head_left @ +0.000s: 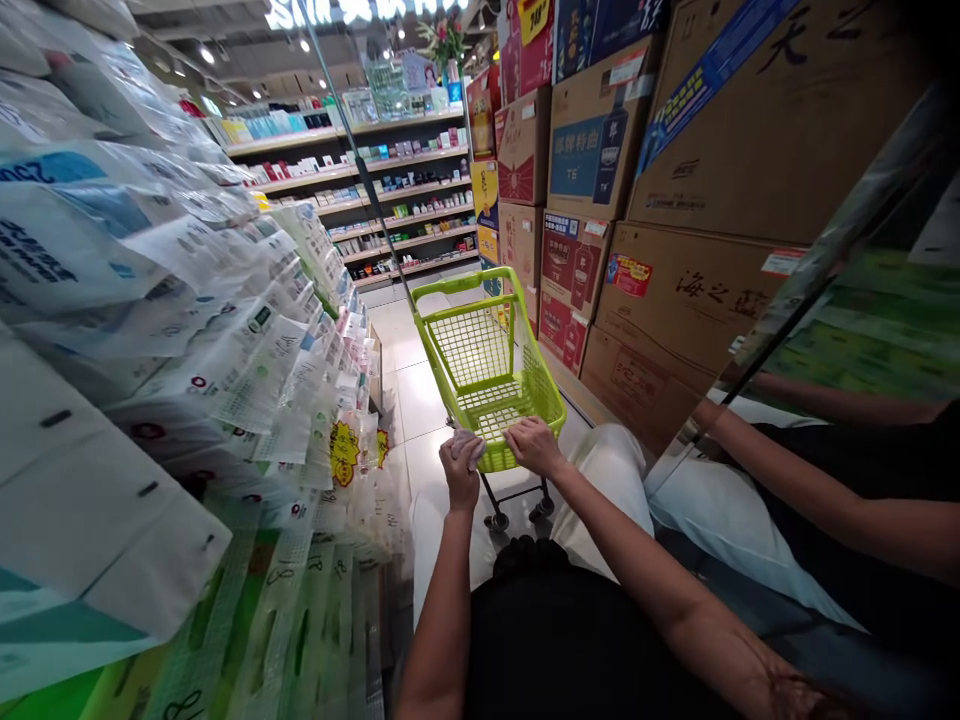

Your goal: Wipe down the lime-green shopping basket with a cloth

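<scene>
A lime-green shopping cart (491, 345) with an empty wire basket stands in a shop aisle straight ahead of me. My left hand (460, 462) is closed on the cart's near edge with a pale cloth or tissue (469, 443) bunched under its fingers. Beside it, my right hand (532, 444) is closed over the same near edge of the basket. Both arms reach forward over my black top and white trousers.
Plastic-wrapped tissue packs (172, 330) fill shelves on the left. Stacked cardboard boxes (675, 200) line the right side. A mirrored panel (847, 330) at right reflects my arms. Product shelves (390, 190) close the aisle's far end, with pale tiled floor (412, 390) between.
</scene>
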A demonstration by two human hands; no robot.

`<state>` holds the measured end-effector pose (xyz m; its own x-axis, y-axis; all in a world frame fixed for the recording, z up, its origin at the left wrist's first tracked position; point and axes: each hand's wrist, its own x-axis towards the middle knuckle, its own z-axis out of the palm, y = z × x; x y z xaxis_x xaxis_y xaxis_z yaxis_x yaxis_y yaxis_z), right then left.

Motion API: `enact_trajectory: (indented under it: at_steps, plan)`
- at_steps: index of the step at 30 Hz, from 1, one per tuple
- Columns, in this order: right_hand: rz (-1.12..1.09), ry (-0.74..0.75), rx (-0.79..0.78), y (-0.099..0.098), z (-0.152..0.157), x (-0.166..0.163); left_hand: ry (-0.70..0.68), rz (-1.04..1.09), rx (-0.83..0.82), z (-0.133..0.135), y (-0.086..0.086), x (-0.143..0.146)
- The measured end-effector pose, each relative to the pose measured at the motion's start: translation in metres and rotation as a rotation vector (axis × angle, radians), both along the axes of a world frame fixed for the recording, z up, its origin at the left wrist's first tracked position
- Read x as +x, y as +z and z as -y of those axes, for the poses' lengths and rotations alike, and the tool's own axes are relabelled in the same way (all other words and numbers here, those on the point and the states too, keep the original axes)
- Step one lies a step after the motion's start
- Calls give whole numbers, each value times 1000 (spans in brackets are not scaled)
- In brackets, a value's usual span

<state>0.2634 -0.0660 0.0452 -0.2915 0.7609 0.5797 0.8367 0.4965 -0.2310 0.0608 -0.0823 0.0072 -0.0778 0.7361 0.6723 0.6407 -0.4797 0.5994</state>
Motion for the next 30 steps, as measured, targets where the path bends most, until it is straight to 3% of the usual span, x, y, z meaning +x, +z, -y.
enact_trajectory:
  at_steps: [5,10,13,18,25,27,30]
  plan:
    - [-158,-89,46,-12,6,-5,-68,-71,-68,-16,7,-3]
    - [-155,-43,29,-16,-1,12,9,-36,-72,-50,21,1]
    - [-155,-73,44,-18,-3,17,25,-17,-41,-45,15,9]
    - [-161,-79,79,-21,-2,20,-108,-85,-40,-32,8,2]
    - [-138,-84,134,-21,1,10,181,237,-166,-87,40,-12]
    - [-148,-91,149,-21,3,8,187,263,-141,-76,34,-2]
    - [-158,-95,147,-21,5,11,110,257,-101,-37,13,23]
